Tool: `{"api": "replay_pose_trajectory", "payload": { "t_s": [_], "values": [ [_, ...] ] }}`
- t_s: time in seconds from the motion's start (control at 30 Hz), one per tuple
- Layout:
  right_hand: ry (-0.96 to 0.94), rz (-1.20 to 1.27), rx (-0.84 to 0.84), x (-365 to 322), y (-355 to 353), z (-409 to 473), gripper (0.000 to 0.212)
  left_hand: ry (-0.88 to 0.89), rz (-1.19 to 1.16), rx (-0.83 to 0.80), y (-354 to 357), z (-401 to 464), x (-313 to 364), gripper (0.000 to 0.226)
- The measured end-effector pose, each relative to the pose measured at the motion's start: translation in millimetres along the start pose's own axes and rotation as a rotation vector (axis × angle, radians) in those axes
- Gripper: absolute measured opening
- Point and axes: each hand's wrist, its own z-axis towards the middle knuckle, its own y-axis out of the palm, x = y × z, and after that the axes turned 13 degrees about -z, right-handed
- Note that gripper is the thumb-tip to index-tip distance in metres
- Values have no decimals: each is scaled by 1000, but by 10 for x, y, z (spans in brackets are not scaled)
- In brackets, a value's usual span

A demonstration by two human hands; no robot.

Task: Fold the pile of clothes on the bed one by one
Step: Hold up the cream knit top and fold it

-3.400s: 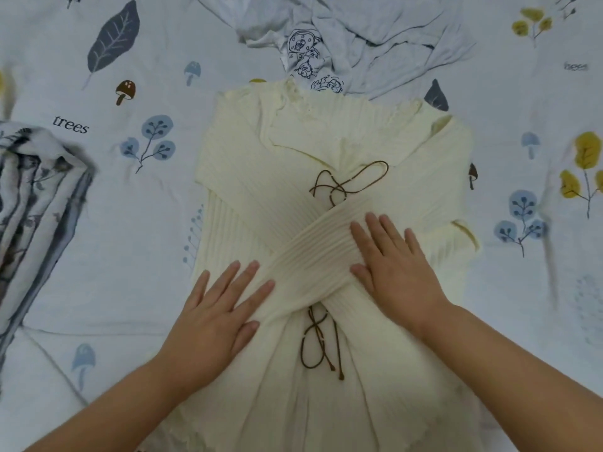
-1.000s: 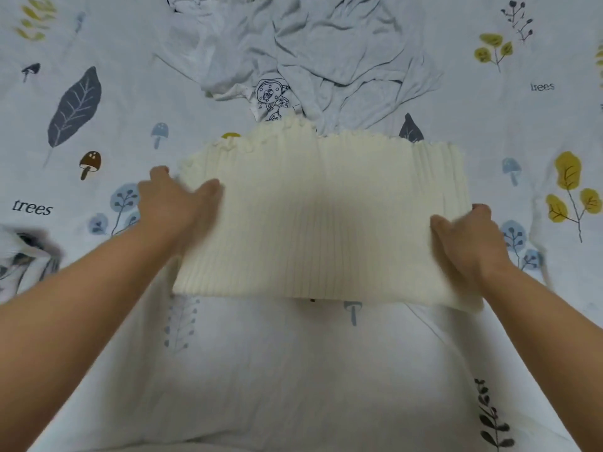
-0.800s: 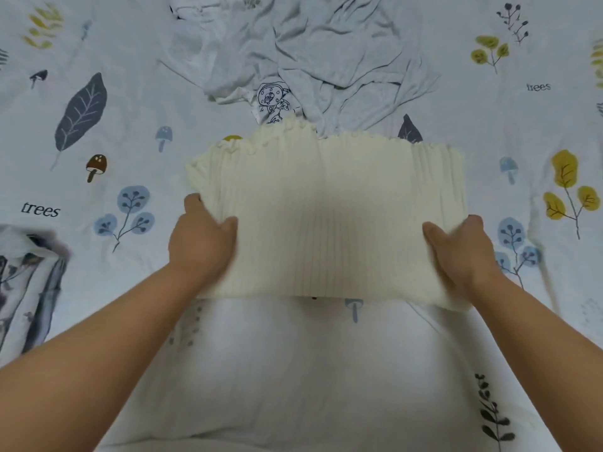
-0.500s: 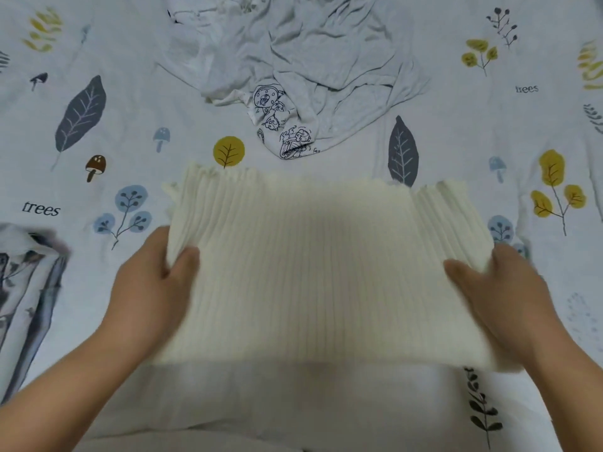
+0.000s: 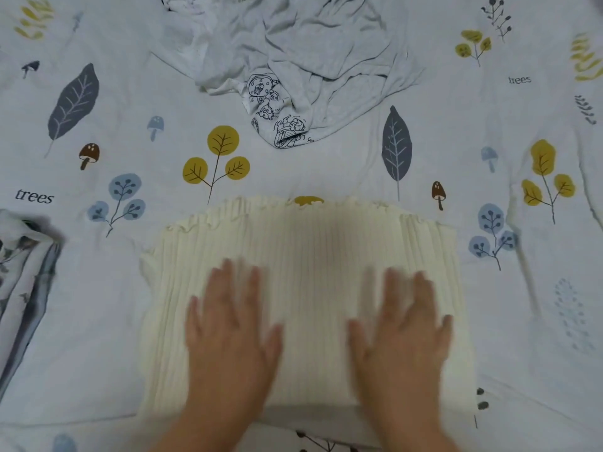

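2 hands lie flat on the folded cream ribbed top (image 5: 310, 272) in my head view, left hand (image 5: 230, 334) and right hand (image 5: 403, 334) equally near, fingers (image 5: 225, 282) spread and pinching nothing. Its long axis runs left to right on the bed (image 5: 326, 171). Ahead lies the crumpled grey garment (image 5: 310, 50); the sheet reads "trees" (image 5: 33, 196).

One folded cream ribbed top (image 5: 306, 288), lower centre. One crumpled grey garment (image 5: 310, 50), top centre. One folded patterned garment (image 5: 23, 282), left edge. Two hands: left hand (image 5: 228, 340), right hand (image 5: 401, 340).
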Motion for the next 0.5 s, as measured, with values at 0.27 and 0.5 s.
{"api": "replay_pose_trajectory", "payload": {
  "t_s": [0.27, 0.5],
  "values": [
    [-280, -97, -310, -130, 376, -260, 61, 61, 115, -383, 272, -98, -163, 70],
    [-215, -94, -259, 21, 244, -231, 52, 68, 162, -407, 163, -94, -117, 82]
  ]
}}
